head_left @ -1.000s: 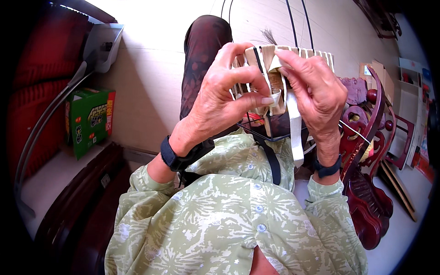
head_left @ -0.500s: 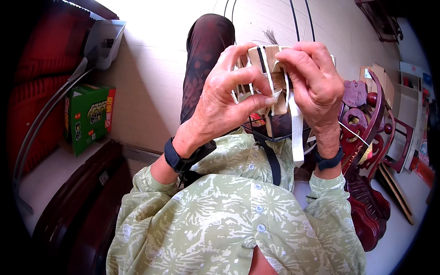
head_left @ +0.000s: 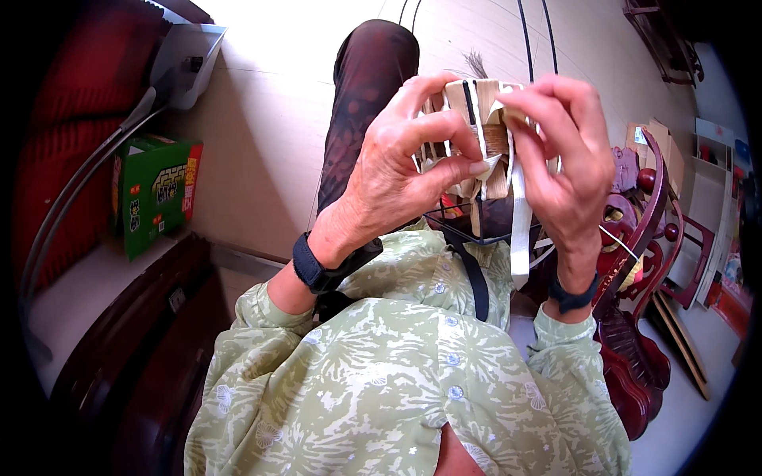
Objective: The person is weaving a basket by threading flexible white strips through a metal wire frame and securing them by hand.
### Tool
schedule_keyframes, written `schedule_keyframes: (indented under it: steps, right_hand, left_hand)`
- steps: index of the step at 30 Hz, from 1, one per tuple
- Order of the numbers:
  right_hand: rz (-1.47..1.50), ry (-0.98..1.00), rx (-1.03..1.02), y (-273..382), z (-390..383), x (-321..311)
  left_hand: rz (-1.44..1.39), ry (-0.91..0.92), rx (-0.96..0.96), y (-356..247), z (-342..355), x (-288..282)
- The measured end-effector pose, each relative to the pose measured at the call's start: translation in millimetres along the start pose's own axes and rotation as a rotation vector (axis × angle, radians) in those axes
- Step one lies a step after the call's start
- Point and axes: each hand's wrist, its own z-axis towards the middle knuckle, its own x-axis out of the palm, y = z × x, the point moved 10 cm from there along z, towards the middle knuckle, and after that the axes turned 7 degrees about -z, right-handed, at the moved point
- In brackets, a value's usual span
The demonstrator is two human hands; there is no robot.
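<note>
A small woven piece of tan and brown strips with white bands [head_left: 495,141] stands between my two hands above my lap. My left hand [head_left: 389,163] wraps its left side, thumb and index finger pinched on a pointed white strip end. My right hand [head_left: 567,155] has its fingers bent and pinched at the upper right of the weave, close to another pale strip end; its fingertips are slightly blurred. From the weave a long flat white strip [head_left: 520,238] hangs past my right wrist. A thin black wire frame [head_left: 478,236] shows below, partly hidden by the hands.
Long black rods [head_left: 525,40] run up beyond the weave. At left stand a green box [head_left: 159,194] and a grey long-handled dustpan [head_left: 186,67]. A carved dark-red wooden chair [head_left: 635,317] is close at my right, with cardboard boxes [head_left: 659,151] behind it.
The view has shifted a little, so most things sit slightly to the right. My right hand has drawn slightly away from the weave, its fingers spreading more; my left keeps its pinch.
</note>
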Motion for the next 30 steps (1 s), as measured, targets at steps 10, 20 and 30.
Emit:
schedule_keyframes:
  steps: [10,20,30]
  right_hand:
    - [0.193,0.315,0.135,-2,-14,24]
    - [0.231,0.418,0.206,-6,-7,34]
    - [0.241,0.434,0.203,-9,-9,36]
  left_hand:
    - [-0.102,0.028,0.041,8,-4,-14]
    - [0.084,-0.259,-0.069,21,-40,-32]
    - [0.088,-0.260,0.078,0,-35,-9]
